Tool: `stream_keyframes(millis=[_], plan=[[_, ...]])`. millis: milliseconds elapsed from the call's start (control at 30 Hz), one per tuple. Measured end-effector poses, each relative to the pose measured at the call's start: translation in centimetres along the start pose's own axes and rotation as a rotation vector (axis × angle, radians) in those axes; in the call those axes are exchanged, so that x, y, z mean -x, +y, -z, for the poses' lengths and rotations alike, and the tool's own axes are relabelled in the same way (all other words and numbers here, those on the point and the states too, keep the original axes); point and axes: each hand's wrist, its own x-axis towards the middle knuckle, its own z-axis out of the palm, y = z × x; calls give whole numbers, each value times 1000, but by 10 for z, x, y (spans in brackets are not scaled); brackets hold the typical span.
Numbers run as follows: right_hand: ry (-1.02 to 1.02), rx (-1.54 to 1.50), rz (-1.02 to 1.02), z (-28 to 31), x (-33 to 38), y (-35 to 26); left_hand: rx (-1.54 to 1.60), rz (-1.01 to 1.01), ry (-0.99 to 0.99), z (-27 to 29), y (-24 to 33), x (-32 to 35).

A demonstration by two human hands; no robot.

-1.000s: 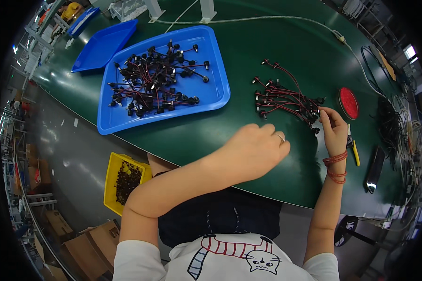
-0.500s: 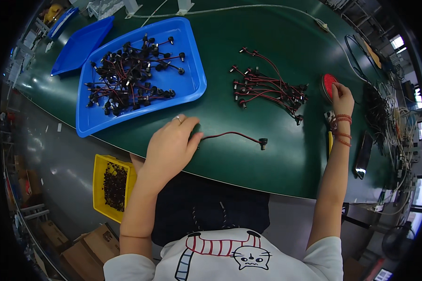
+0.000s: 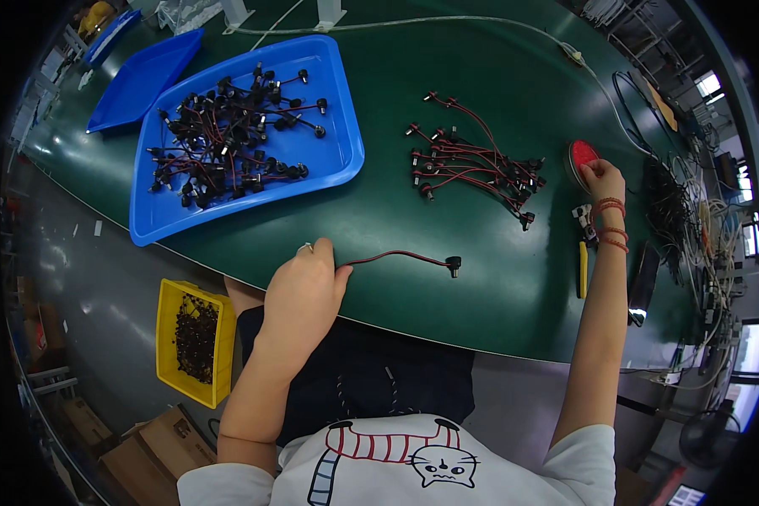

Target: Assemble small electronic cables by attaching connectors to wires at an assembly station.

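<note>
Left hand (image 3: 302, 291), near table edge: thumb and fingers clamped on one end of cable (image 3: 396, 252). Cable runs rightward from grip, long axis roughly left–right, slightly arched; free plug (image 3: 454, 265) at right end, nearer left hand. Right hand (image 3: 605, 181) farther off, fingertips at dish (image 3: 571, 165); pinch unclear. Cable pile (image 3: 481, 158) beyond the cable.

A glossy green table fills the middle (image 3: 481, 304); grey floor (image 3: 110, 278) left; bright window (image 3: 749, 347) right.
</note>
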Motion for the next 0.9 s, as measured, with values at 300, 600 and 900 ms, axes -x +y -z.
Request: stream_keyframes(millis=[300, 600, 900], plan=[[98, -149, 62, 1, 4, -3, 526, -42, -224, -7, -10, -8], [91, -313, 101, -1, 10, 0, 1426, 109, -202, -30, 4, -16], [-361, -1026, 155, 24, 121, -123, 1626, 126, -276, -42, 14, -25]])
